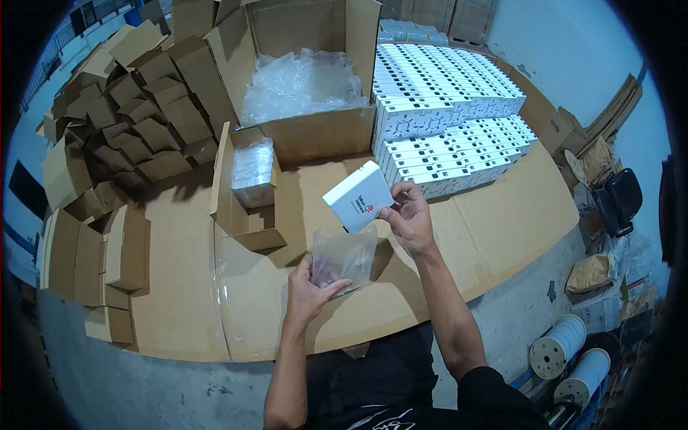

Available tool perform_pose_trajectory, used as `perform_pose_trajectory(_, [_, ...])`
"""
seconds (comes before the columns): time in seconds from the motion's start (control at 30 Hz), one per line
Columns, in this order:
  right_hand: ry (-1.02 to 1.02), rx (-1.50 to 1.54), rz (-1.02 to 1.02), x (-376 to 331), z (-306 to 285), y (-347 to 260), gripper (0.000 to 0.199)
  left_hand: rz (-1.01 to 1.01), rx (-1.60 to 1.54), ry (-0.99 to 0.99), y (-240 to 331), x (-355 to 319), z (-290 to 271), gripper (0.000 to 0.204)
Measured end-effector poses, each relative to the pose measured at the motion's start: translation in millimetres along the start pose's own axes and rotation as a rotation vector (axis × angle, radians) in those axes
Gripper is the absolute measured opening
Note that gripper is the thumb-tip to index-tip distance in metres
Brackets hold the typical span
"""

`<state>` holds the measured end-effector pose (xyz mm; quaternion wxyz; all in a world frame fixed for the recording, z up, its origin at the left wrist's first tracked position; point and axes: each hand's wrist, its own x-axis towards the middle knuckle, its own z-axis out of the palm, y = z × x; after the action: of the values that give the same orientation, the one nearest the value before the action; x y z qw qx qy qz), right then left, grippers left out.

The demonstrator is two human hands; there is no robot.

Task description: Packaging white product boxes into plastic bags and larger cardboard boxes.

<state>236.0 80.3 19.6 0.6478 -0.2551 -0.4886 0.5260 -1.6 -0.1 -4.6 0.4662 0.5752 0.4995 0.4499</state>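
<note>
Closest up is a black shirt (466, 405), then two hands, both on the near side of the big open carton (319, 136). Left hand (308, 292) has a clear plastic bag (345, 251) pinched by its lower part; right hand (411, 223) grips a flat white box (356, 193) by one corner, pretty much above the bag. White box stacks (423, 118) sit right of that carton, brown boxes (190, 115) left, a smaller carton (262, 239) just in front.
</note>
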Motion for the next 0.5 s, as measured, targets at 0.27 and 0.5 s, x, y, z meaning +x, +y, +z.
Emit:
perform_pose_trajectory(0.27, [-0.11, -0.138, 0.109, 0, 0, -10, 0.031, 0.033, -0.026, 0.02, -3, 1, -1, 0.057])
perform_pose_trajectory(0.5, [-0.145, -0.117, 0.137, 0, -3, -9, 0.031, -0.048, 0.013, 0.004, 5, 0, -3, 0.055])
